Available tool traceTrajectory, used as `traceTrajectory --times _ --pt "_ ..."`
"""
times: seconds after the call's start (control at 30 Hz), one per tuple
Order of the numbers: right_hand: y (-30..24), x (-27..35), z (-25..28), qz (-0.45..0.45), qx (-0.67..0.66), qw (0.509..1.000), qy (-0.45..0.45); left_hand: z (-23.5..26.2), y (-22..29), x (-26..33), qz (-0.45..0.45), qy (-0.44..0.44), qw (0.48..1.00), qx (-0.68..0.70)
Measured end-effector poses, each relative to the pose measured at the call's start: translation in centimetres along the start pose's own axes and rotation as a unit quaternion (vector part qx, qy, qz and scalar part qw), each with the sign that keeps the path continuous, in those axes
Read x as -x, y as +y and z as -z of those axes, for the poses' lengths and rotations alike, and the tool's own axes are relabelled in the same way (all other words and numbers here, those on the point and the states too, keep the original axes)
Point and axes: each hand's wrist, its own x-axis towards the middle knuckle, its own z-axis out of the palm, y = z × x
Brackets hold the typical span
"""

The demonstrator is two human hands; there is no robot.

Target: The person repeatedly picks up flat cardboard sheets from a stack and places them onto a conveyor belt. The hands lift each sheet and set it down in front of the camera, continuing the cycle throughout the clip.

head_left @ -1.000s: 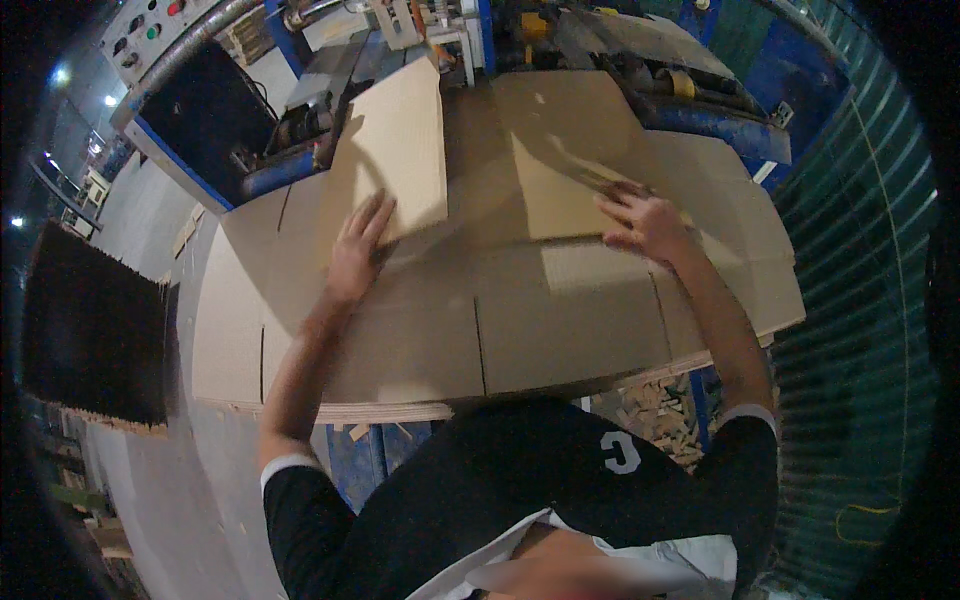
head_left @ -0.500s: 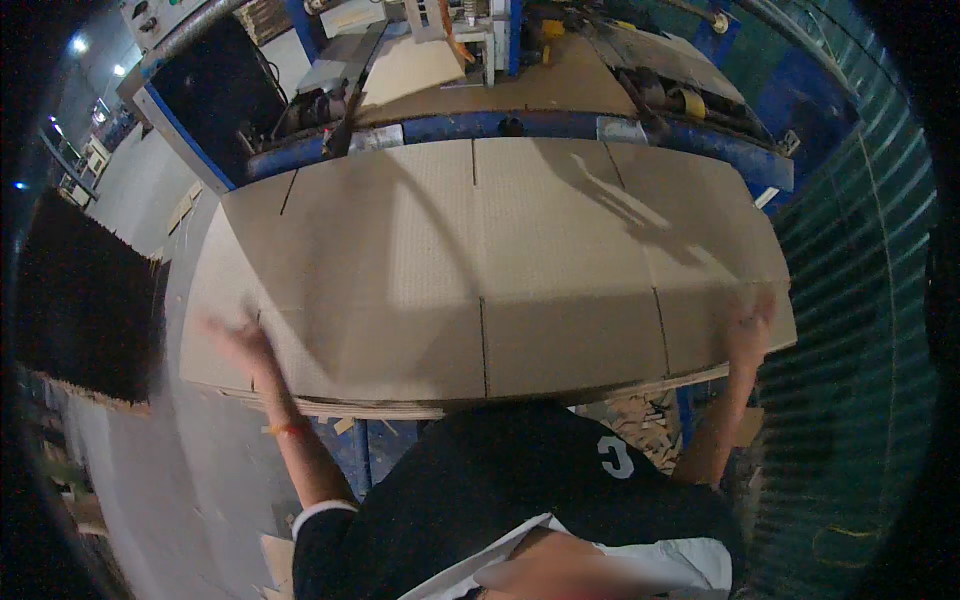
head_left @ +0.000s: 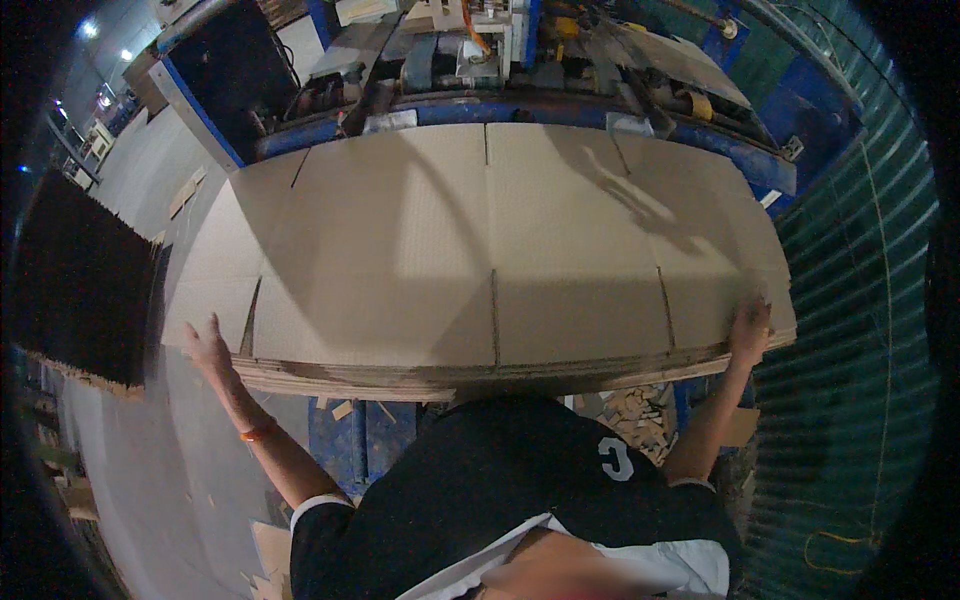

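Observation:
A stack of large flat brown cardboard sheets [head_left: 480, 250] lies in front of me, creased into panels. My left hand [head_left: 207, 345] is at the stack's near left corner, fingers spread, touching the edge. My right hand [head_left: 750, 325] grips the near right corner of the stack, thumb on top. Both arms are stretched wide apart along the near edge.
A blue machine [head_left: 520, 90] with rollers and metal parts runs behind the stack. A dark panel [head_left: 80, 280] stands at the left. Green corrugated wall [head_left: 860, 300] is at the right. Cardboard scraps [head_left: 630, 405] lie on the floor below the stack.
One second ago my hands pressed on folded sheets on top of the stack. Now the top lies flat and both hands are out at its near corners.

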Motion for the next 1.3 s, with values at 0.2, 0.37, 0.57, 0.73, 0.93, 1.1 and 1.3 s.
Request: traceTrajectory --times 0.2,0.37,0.57,0.73,0.93,1.1,1.3 --pt "-0.2 -1.5 -1.6 -0.061 -0.412 0.875 0.246 3.7 3.0 -5.0 0.031 0.023 0.900 0.434" --pt "-2.5 -4.4 3.4 -0.161 -0.741 0.646 0.090 1.7 0.0 -9.7 0.201 -0.099 0.836 0.501" --pt "-4.5 2.3 15.9 0.081 -0.587 0.786 0.176 5.4 1.4 0.6 -0.024 -0.126 0.907 0.402" --pt "-8.6 11.0 13.7 0.515 -0.333 0.788 -0.050 4.5 8.3 12.1 -0.078 -0.233 0.943 0.226" --pt "-11.5 12.5 8.1 0.652 -0.247 0.697 -0.166 -0.3 14.3 16.9 -0.497 -0.397 0.771 0.026" --pt "-12.2 11.1 6.6 0.681 -0.197 0.681 -0.181 -2.1 14.6 17.1 -0.568 -0.399 0.715 -0.079" --pt "-15.0 7.5 4.0 0.699 -0.144 0.682 -0.161 -4.3 15.0 15.1 -0.561 -0.379 0.731 -0.088"
